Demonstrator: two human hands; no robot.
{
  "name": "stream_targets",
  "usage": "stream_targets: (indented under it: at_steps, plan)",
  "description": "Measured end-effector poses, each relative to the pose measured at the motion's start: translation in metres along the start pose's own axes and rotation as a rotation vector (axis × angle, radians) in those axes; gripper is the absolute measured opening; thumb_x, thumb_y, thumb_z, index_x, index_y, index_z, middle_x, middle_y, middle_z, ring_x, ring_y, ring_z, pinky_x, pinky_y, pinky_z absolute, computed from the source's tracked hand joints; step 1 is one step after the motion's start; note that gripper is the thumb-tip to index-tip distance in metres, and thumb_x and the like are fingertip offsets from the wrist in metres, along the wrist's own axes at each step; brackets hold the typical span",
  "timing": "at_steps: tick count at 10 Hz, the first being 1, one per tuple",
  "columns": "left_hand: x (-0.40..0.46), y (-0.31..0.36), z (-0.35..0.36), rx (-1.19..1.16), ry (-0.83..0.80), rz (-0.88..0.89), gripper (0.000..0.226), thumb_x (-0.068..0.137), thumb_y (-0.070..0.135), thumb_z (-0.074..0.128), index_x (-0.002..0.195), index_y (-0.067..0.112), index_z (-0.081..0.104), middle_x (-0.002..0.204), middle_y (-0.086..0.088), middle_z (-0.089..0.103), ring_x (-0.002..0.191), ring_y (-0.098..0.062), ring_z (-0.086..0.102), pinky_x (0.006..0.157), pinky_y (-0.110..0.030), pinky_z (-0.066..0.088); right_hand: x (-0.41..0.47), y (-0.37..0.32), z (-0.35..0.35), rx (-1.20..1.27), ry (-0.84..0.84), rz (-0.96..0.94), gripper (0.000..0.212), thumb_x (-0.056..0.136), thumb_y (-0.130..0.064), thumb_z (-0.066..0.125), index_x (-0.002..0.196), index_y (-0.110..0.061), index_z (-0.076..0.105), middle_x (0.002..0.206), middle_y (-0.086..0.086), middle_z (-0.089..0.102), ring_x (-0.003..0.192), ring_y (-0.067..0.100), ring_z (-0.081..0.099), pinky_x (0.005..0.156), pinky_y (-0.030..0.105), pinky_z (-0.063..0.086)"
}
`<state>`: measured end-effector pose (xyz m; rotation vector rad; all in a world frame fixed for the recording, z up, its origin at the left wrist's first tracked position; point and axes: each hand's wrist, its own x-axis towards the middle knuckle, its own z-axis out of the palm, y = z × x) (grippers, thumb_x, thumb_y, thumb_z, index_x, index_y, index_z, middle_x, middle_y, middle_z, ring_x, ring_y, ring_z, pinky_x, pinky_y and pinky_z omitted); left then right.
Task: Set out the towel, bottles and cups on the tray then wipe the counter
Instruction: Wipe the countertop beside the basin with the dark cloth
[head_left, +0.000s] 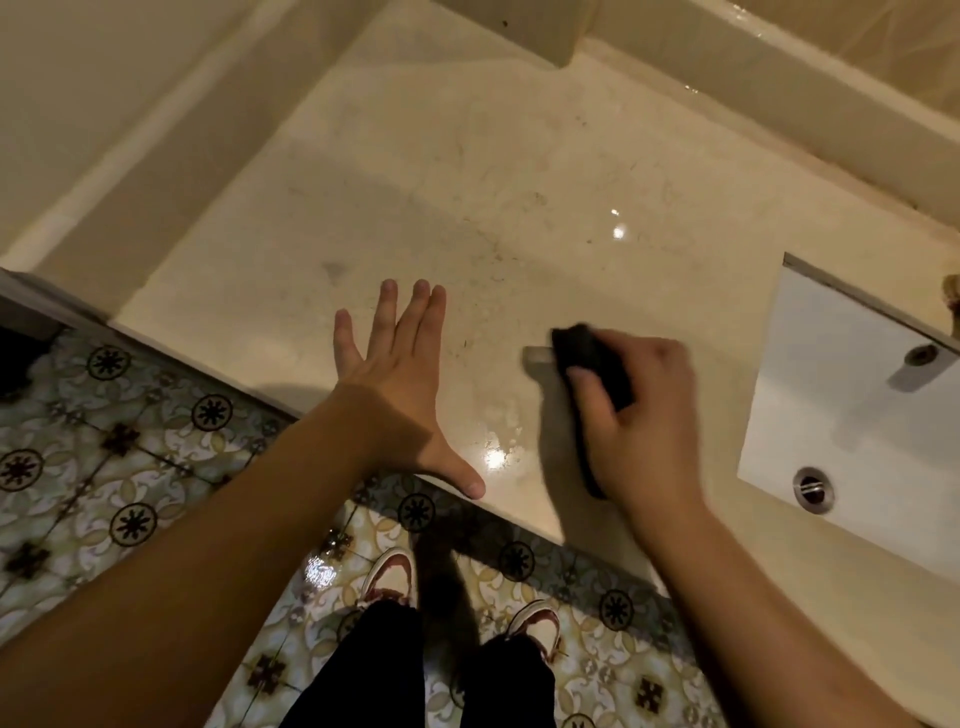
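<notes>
A dark cloth (592, 374) lies on the counter (467, 171) near its front edge, gripped by the right hand (639, 415) with fingers curled over it. The left hand (400, 379) presses flat beside it, fingers spread, holding nothing. A white sink (852, 426) sits at the counter's right end

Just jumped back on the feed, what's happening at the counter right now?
A person is wiping the beige stone counter. The right hand presses a dark cloth or sponge onto the surface near the front edge, just left of the white sink; the hand is motion-blurred. The left hand lies flat and open on the counter, as if bracing. Specks and hair-like debris show farther back. No tray, bottles or cups are in view.
</notes>
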<state>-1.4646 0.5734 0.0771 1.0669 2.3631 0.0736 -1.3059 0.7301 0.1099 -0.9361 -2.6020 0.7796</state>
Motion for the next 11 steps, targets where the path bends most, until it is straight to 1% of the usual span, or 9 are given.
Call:
stream_targets:
  at_steps: [1, 2, 4, 5, 7, 8, 9, 10, 11]
  plan:
    - [-0.003, 0.000, 0.001, -0.023, 0.023, 0.005, 0.180, 0.007, 0.102, 0.048, 0.137, 0.023, -0.048, 0.153, 0.004, -0.045, 0.131, -0.018, -0.052, 0.107, -0.059, -0.029, -0.010, -0.030, 0.044, 0.015, -0.067, -0.057, 0.034, 0.096, -0.029, 0.064, 0.129, -0.023, 0.065, 0.116, 0.006, 0.056, 0.106, 0.016, 0.045, 0.091, 0.020, 0.036]
    - [-0.003, 0.002, 0.002, -0.001, 0.014, -0.006, 0.180, 0.008, 0.102, 0.051, 0.140, 0.024, -0.044, 0.152, 0.004, -0.047, 0.131, -0.018, -0.053, 0.108, -0.061, -0.027, -0.014, -0.030, 0.062, -0.065, -0.052, -0.085, 0.031, 0.097, -0.034, 0.061, 0.126, -0.022, 0.065, 0.115, 0.004, 0.055, 0.104, 0.021, 0.048, 0.084, 0.042, 0.047]
    - [0.005, 0.002, 0.002, 0.077, -0.043, -0.067, 0.175, 0.008, 0.100, 0.054, 0.131, 0.030, -0.050, 0.141, 0.004, -0.058, 0.125, -0.022, -0.058, 0.103, -0.060, -0.030, -0.002, 0.014, 0.042, -0.068, 0.037, -0.044, 0.032, 0.096, -0.035, 0.061, 0.121, -0.017, 0.067, 0.109, 0.007, 0.055, 0.095, 0.016, 0.044, 0.077, 0.037, 0.045]
    - [0.003, 0.000, 0.004, 0.064, 0.008, -0.035, 0.176, 0.002, 0.103, 0.043, 0.136, 0.031, -0.045, 0.143, 0.006, -0.056, 0.127, -0.020, -0.057, 0.100, -0.057, -0.034, -0.003, 0.052, 0.015, -0.107, 0.102, 0.047, 0.031, 0.097, -0.032, 0.062, 0.121, -0.014, 0.067, 0.109, 0.011, 0.054, 0.094, 0.014, 0.041, 0.079, 0.031, 0.035]
    - [-0.007, 0.001, -0.002, 0.050, 0.042, 0.018, 0.173, 0.013, 0.105, 0.044, 0.147, 0.026, -0.032, 0.152, 0.001, -0.047, 0.131, -0.022, -0.053, 0.105, -0.060, -0.030, -0.006, 0.096, -0.038, -0.224, 0.109, 0.253, 0.034, 0.102, -0.029, 0.056, 0.130, -0.011, 0.060, 0.118, 0.022, 0.053, 0.110, 0.040, 0.050, 0.089, 0.041, 0.042]
    - [-0.014, 0.001, -0.009, 0.023, 0.026, 0.051, 0.167, 0.024, 0.101, 0.053, 0.151, 0.026, -0.026, 0.155, -0.001, -0.042, 0.134, -0.023, -0.050, 0.108, -0.061, -0.026, -0.013, 0.087, -0.047, -0.145, 0.144, 0.336, 0.036, 0.101, -0.032, 0.057, 0.132, -0.013, 0.059, 0.122, 0.019, 0.053, 0.113, 0.038, 0.052, 0.090, 0.039, 0.041]
    - [-0.021, 0.002, -0.020, 0.012, 0.019, 0.063, 0.143, 0.048, 0.090, 0.064, 0.157, 0.029, -0.007, 0.164, -0.001, -0.022, 0.146, -0.026, -0.031, 0.113, -0.059, -0.017, -0.015, 0.066, -0.051, -0.001, 0.268, 0.348, 0.038, 0.098, -0.037, 0.060, 0.130, -0.017, 0.060, 0.118, 0.006, 0.053, 0.110, 0.028, 0.057, 0.091, 0.033, 0.042]
    - [-0.033, 0.012, -0.034, -0.093, 0.099, 0.112, 0.099, 0.069, 0.074, 0.068, 0.150, 0.030, 0.031, 0.156, 0.002, 0.032, 0.146, -0.020, 0.022, 0.120, -0.054, 0.010, -0.015, 0.042, -0.053, 0.129, 0.238, 0.338, 0.042, 0.095, -0.043, 0.064, 0.132, -0.025, 0.056, 0.113, -0.009, 0.045, 0.101, 0.014, 0.055, 0.087, 0.028, 0.045]
    - [-0.052, 0.027, -0.042, -0.364, 0.065, 0.157, 0.076, 0.075, 0.060, 0.076, 0.137, 0.026, 0.049, 0.138, 0.008, 0.051, 0.123, -0.004, 0.053, 0.103, -0.037, 0.045, -0.020, 0.028, -0.054, 0.183, 0.073, 0.237, 0.040, 0.094, -0.040, 0.066, 0.130, -0.026, 0.058, 0.112, -0.010, 0.050, 0.097, 0.010, 0.058, 0.078, 0.016, 0.047]
